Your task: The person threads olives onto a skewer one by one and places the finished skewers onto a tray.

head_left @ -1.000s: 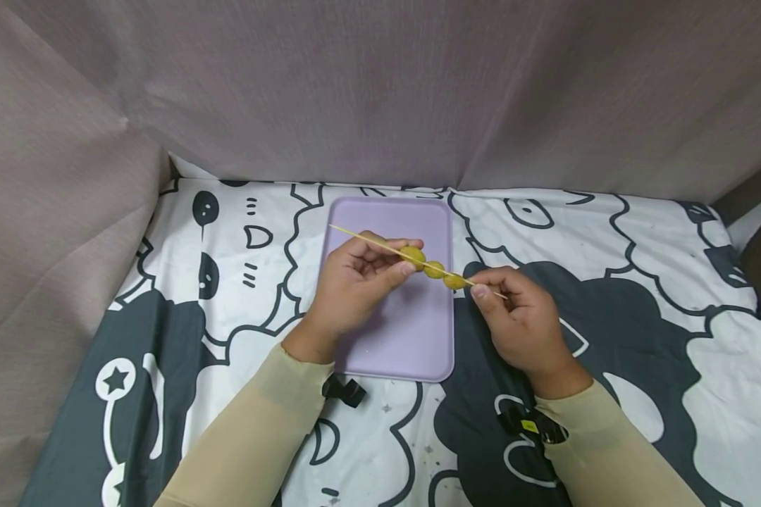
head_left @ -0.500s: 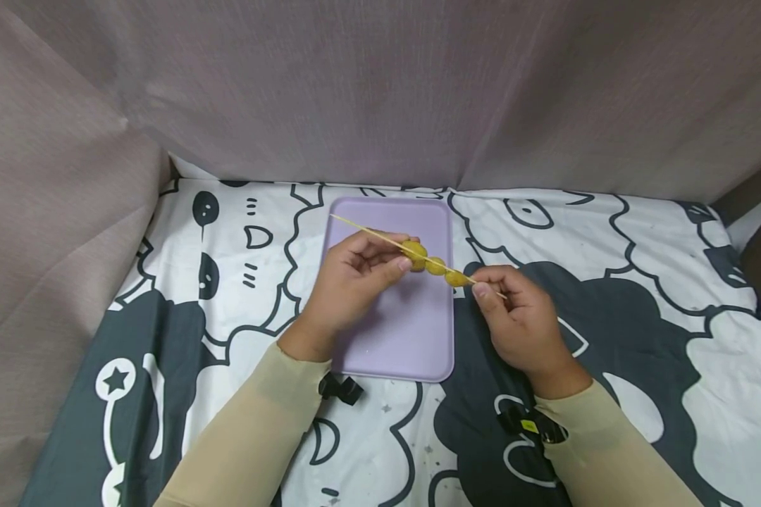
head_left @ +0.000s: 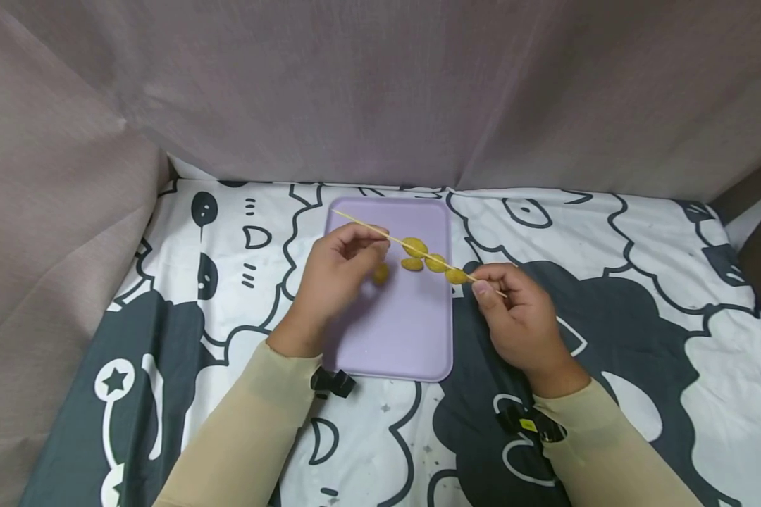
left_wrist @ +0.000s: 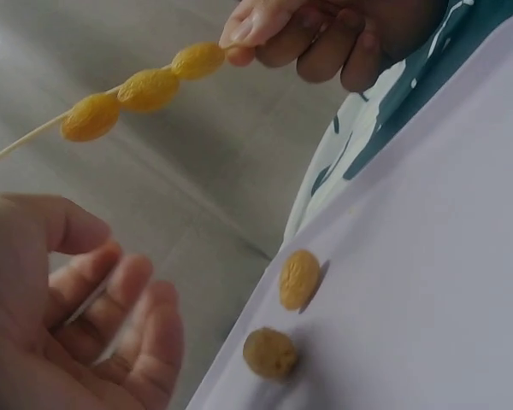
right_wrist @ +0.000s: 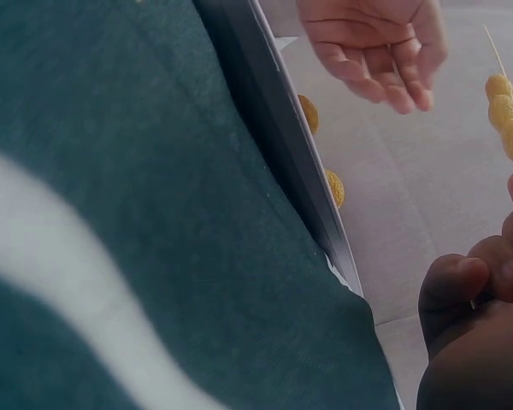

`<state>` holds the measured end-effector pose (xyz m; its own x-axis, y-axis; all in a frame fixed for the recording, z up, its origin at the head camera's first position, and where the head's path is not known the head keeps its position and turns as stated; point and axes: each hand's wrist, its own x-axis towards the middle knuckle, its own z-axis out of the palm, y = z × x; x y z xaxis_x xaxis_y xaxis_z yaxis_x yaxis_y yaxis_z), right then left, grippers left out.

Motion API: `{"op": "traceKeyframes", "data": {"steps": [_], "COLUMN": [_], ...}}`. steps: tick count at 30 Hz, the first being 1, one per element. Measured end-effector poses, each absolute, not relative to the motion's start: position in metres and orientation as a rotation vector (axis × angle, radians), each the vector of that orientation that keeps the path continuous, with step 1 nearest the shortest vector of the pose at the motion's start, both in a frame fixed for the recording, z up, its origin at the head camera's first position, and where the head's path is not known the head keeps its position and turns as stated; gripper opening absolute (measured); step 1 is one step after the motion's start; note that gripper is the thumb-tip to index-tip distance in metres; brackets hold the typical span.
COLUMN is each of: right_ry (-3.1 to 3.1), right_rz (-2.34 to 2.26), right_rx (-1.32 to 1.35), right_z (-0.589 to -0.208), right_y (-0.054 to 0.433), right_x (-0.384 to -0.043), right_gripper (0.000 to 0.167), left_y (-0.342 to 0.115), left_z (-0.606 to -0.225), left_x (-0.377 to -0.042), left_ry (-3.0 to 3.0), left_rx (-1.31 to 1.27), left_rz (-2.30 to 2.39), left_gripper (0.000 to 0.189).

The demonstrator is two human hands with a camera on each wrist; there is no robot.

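My right hand [head_left: 521, 317] pinches a thin wooden skewer [head_left: 397, 241] near its right end, between thumb and fingers. Three wrinkled, yellow oval fruits [head_left: 435, 263] are threaded on it, side by side near the grip. The skewer slants up to the left, its far end bare. My left hand [head_left: 339, 278] holds nothing; in the left wrist view its fingers are loosely bent, apart from the skewer. Two loose pieces lie on the lilac tray [head_left: 406, 338]: a yellow fruit [left_wrist: 300, 279] and a browner-looking round one [left_wrist: 270, 353], partly shaded near my left hand.
The tray lies on a cloth [head_left: 247, 394] printed with black and white cartoon figures. A grey-brown curtain [head_left: 380, 91] hangs behind the table and along its left side. Dark wrist devices sit on both sleeves.
My left hand has let go of the fruit end of the skewer and drawn back leftward, uncovering the two loose pieces on the tray. The right hand has stayed almost still.
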<state>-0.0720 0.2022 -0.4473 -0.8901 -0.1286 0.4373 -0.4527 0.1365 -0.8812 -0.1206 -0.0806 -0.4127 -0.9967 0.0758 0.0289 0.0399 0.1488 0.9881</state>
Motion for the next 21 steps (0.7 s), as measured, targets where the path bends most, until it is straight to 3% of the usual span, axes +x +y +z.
{"op": "traceKeyframes", "data": {"steps": [10,21], "right_ry": [-2.184,-2.201], "right_rz": [1.815,1.819], "right_rx": [0.561,0.56], "right_z": [-0.446,-0.445], "right_y": [0.202,0.202], "right_x": [-0.071,-0.071], "right_gripper": [0.018,0.015], "left_y": [-0.09,-0.09], "left_z": [-0.415,-0.424], "left_x": [-0.128,-0.13], "left_ry": [2.477,2.554], "left_rx": [-0.114,-0.083], "left_rz": [1.615,1.278], "left_gripper": [0.025,0.038]}}
